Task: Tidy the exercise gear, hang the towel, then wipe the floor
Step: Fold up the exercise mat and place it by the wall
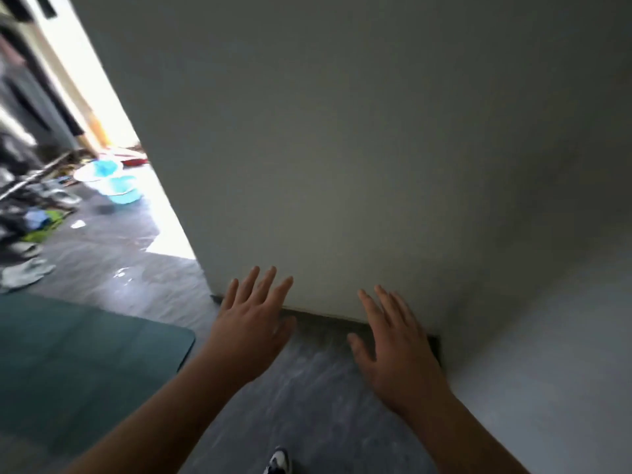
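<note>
Empty spread hands (253,323); blue basins (121,189) beyond.

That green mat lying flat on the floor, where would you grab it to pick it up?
Take the green mat at its rounded corner near the left hand, coming from the right. It lies flat, so that free corner is likely easiest to lift. Both hands are open and hold nothing.
</note>
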Available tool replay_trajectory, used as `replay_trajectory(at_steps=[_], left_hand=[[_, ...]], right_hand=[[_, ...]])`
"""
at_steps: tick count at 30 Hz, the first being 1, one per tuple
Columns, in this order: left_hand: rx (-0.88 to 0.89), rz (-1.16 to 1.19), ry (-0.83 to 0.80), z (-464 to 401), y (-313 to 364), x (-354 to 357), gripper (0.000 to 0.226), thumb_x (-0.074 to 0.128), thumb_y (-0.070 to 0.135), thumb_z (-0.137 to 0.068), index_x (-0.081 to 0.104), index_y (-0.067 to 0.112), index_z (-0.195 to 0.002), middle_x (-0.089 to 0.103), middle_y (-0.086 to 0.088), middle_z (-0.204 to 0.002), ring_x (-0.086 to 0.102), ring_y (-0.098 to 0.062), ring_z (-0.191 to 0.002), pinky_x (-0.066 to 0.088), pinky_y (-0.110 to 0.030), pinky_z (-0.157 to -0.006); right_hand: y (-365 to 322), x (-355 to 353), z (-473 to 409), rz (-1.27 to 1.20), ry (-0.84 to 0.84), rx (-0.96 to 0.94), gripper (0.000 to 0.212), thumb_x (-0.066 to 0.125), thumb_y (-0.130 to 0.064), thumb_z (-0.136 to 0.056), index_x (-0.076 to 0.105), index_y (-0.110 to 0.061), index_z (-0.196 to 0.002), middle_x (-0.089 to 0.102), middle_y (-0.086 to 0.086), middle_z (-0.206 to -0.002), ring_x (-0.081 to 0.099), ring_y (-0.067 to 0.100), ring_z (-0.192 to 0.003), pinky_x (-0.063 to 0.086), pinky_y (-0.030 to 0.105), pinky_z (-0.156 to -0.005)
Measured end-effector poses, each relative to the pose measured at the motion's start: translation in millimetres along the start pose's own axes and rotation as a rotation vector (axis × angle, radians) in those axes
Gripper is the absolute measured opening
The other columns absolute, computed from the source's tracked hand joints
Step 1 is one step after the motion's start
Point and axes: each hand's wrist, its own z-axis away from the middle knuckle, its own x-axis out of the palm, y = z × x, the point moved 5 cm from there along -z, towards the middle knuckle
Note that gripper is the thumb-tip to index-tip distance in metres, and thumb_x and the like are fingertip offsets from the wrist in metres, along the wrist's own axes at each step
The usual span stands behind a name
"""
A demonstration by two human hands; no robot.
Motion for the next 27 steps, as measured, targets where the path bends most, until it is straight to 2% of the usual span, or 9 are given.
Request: replay_trajectory(at_steps=[2,6,10,12,16,21,25,27], left_hand=[[-0.150,-0.013,0.035,47,-45,-14,0.066,0.024,0.061,-0.094,0.011,0.036,-0.154,0.009,0.000,-0.164,-0.005,-0.022,-0.151,0.002,-0.047,-0.122],[-0.467,-0.028,0.077,147,-129,-33,0.064,0.025,0.060,-0.097,0.005,0.037,-0.153,0.002,0.001,-0.165,-0.008,-0.023,-0.151,0.001,-0.048,-0.121],[-0.719,0.008,0.128,256,-199,-47,0.073,0.017,0.065,-0.087,0.021,0.033,-0.152,0.018,-0.006,-0.162,0.008,-0.029,-0.150,0.013,-0.051,-0.120],[-0.817,0.034,0.132,310,-233,-50,0.078,0.016,0.065,-0.082,0.025,0.031,-0.152,0.021,-0.007,-0.161,0.010,-0.030,-0.150,0.015,-0.052,-0.119],[-0.959,0.003,0.112,413,-303,-54,0.077,0.018,0.064,-0.082,0.019,0.033,-0.152,0.020,-0.007,-0.162,0.013,-0.032,-0.149,0.019,-0.051,-0.118],[-1.024,0.003,0.143,511,-389,-68,0.076,0.024,0.060,-0.084,0.027,0.026,-0.152,0.023,-0.012,-0.160,0.017,-0.037,-0.147,0.020,-0.053,-0.118],[-1.043,0.036,0.113,543,-455,-76,0.069,0.038,0.052,-0.095,0.014,0.029,-0.155,0.009,-0.007,-0.164,0.001,-0.029,-0.150,0.005,-0.048,-0.121],[-1.041,0.056,0.109,547,-487,-77,0.069,0.041,0.050,-0.096,0.012,0.030,-0.155,0.007,-0.006,-0.164,0.000,-0.028,-0.150,0.003,-0.047,-0.121]], right_hand=[[-55,12,-10,-0.041,-0.062,-0.147,0.072,0.020,-0.063,-0.092,0.015,-0.031,-0.156,0.012,-0.001,-0.164,0.006,0.021,-0.150,0.012,0.040,-0.122],[-176,38,-12,-0.079,-0.163,-0.409,0.075,0.008,-0.066,-0.086,0.007,-0.035,-0.155,0.003,-0.005,-0.165,0.000,0.018,-0.150,0.009,0.041,-0.123],[-290,68,9,-0.088,-0.248,-0.620,0.074,0.009,-0.066,-0.085,0.007,-0.037,-0.154,0.005,-0.005,-0.165,0.001,0.019,-0.150,0.008,0.041,-0.122],[-345,87,24,-0.076,-0.270,-0.715,0.072,0.014,-0.063,-0.088,0.010,-0.035,-0.154,0.008,-0.004,-0.164,0.003,0.020,-0.150,0.010,0.041,-0.122],[-455,133,60,-0.053,-0.319,-0.840,0.069,0.022,-0.059,-0.092,0.010,-0.033,-0.155,0.006,-0.004,-0.165,0.000,0.020,-0.151,0.010,0.042,-0.122],[-576,182,98,-0.082,-0.394,-0.838,0.065,0.032,-0.052,-0.100,0.007,-0.031,-0.156,0.001,-0.005,-0.165,-0.005,0.017,-0.151,0.005,0.039,-0.123],[-642,213,109,-0.076,-0.445,-0.833,0.065,0.033,-0.051,-0.100,0.006,-0.031,-0.156,0.000,-0.004,-0.165,-0.006,0.016,-0.151,0.006,0.040,-0.123],[-666,224,102,-0.059,-0.448,-0.822,0.065,0.033,-0.050,-0.100,0.005,-0.030,-0.156,0.000,-0.004,-0.165,-0.007,0.016,-0.151,0.006,0.040,-0.123]])
